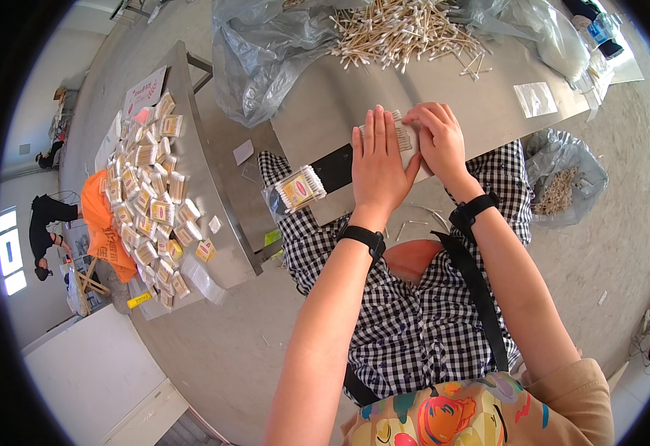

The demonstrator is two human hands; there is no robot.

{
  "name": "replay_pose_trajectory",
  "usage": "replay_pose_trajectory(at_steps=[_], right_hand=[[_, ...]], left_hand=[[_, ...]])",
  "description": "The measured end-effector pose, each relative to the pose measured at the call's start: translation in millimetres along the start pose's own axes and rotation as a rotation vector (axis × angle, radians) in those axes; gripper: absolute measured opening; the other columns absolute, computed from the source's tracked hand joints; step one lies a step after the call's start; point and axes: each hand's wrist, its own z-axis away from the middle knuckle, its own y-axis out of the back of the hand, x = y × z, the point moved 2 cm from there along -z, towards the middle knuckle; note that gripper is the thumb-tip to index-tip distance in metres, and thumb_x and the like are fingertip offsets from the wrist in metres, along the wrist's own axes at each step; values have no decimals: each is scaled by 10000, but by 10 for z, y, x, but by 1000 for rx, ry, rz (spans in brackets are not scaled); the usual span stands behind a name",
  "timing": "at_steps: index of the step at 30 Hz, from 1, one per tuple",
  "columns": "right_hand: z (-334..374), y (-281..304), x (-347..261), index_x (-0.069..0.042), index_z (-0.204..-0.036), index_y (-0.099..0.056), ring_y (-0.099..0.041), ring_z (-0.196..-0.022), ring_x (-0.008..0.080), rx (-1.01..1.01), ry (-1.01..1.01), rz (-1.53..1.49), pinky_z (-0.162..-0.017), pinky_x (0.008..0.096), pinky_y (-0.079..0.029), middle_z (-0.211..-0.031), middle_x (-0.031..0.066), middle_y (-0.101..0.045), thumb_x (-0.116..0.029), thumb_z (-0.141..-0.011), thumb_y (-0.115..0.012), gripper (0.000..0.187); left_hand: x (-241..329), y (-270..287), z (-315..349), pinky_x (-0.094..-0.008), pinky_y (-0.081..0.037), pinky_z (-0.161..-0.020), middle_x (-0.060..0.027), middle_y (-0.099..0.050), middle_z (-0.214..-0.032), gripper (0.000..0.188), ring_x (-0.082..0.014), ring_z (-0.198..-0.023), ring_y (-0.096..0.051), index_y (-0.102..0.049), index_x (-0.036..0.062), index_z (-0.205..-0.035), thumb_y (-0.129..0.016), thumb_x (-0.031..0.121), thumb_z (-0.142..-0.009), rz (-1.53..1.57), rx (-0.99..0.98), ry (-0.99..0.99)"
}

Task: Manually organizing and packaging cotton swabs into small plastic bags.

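A small clear bag of cotton swabs (400, 132) lies near the front edge of the metal table. Across its left part my left hand (381, 160) rests flat, fingers stretched out side by side, covering much of it. My right hand (441, 143) is at the bag's right end, fingers bent and closed on the plastic there. The fingertips' exact hold is partly hidden. Left of my hands, a filled pack of cotton swabs (300, 189) with a yellow and red label sits by a black strip (334, 172) at the table edge.
Loose cotton swabs (406, 33) are heaped at the far side on grey plastic (265, 67). A flat clear bag (535, 99) lies at right. Many filled packs (150, 193) cover the left table. A plastic-lined bin (563, 182) stands at lower right. Another person (46, 223) bends at far left.
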Motion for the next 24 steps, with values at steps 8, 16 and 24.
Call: replay_pose_trajectory(at_steps=[8,16,24], right_hand=[[-12,-3,-13,-121,-954,-710,-588,-1010,271,17,22,41,-903,398,-490,-1004,23,-638,-6,-842,-603,194],[-13,-3,-1,-126,-959,-712,-582,-1034,265,-23,8,47,-910,401,-487,-999,14,-634,-7,-846,-600,199],[-25,-22,-14,-140,-976,-718,-581,-1042,271,-14,27,57,-922,406,-486,-1038,26,-635,-5,-864,-580,224]], left_hand=[[6,2,-4,-500,-234,-1206,-223,-318,-1584,829,-341,-1488,-279,-318,-47,-1516,-559,496,-937,-6,3,-4],[1,-8,-1,-495,-225,-1210,-215,-303,-1594,836,-336,-1497,-261,-319,-48,-1515,-572,489,-926,4,-6,4],[-12,-9,-2,-495,-230,-1209,-216,-316,-1588,827,-336,-1494,-269,-331,-49,-1510,-582,480,-926,23,-8,12]])
